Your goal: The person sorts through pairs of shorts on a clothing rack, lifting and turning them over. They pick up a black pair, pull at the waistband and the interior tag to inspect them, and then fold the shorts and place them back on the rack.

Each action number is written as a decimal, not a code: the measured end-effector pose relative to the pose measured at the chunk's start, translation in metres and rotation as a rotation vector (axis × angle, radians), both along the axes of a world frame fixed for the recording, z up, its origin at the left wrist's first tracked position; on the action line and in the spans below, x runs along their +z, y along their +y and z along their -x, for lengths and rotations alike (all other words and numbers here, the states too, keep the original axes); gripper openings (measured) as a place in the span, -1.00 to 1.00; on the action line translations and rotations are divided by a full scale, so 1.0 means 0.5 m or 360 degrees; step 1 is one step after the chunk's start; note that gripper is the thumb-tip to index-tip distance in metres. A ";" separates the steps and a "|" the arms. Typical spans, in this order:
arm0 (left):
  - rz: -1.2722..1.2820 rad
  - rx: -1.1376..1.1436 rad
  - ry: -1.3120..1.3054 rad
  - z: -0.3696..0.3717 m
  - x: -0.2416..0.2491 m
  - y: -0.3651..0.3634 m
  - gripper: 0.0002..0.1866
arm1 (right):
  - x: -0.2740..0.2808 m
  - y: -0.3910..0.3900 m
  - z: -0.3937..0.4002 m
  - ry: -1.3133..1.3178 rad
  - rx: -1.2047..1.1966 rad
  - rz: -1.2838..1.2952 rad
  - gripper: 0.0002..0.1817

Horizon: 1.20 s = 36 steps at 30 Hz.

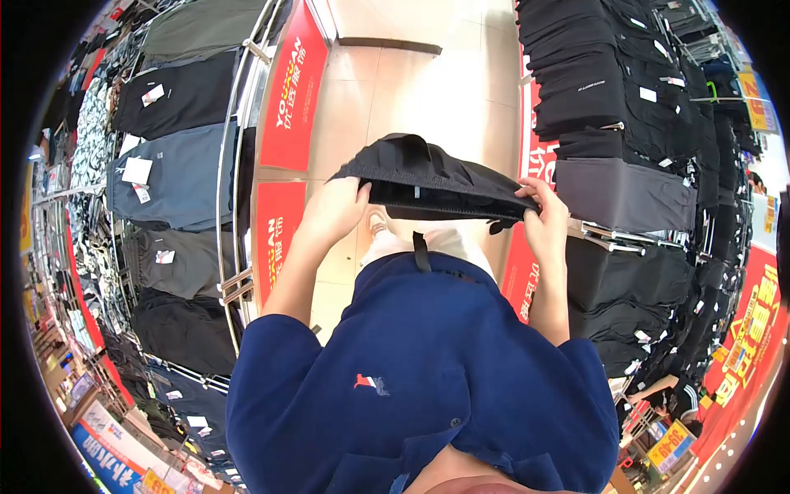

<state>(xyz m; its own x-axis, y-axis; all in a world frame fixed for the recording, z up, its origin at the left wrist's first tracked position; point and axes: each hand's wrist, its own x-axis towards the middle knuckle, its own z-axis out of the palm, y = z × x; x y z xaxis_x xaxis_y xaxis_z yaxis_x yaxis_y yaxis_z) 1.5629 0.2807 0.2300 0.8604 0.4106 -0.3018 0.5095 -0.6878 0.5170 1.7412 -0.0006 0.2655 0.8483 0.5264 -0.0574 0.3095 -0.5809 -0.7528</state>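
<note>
A pair of black trousers hangs in front of my body, its elastic waistband stretched wide between my hands. At the left end of the waistband, my left hand is closed on the edge, with the thumb on the near side. Gripping the opposite end is my right hand, its fingers bent over the band. The opening of the waistband faces me, and a small pale label shows inside. Most of the legs are hidden below and behind the band.
Racks of folded dark trousers line both sides: a blue-grey pair on the left, a grey pair on the right. Red sign panels edge the tiled aisle. Another person is at the lower right.
</note>
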 end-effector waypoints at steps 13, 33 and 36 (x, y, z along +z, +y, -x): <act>0.0146 0.0173 -0.0771 -0.229 -0.112 -0.245 -0.62 | 0.029 0.004 -0.207 0.0160 0.0777 -0.0420 -0.48; 0.0665 0.0323 -0.0384 -0.485 -0.063 -0.053 -0.77 | 0.027 0.106 -0.540 -0.0131 0.0366 -0.0442 -0.47; 0.0833 0.0058 -0.0257 -0.546 -0.052 -0.013 -0.79 | 0.054 0.129 -0.571 -0.0147 0.0236 -0.0472 -0.47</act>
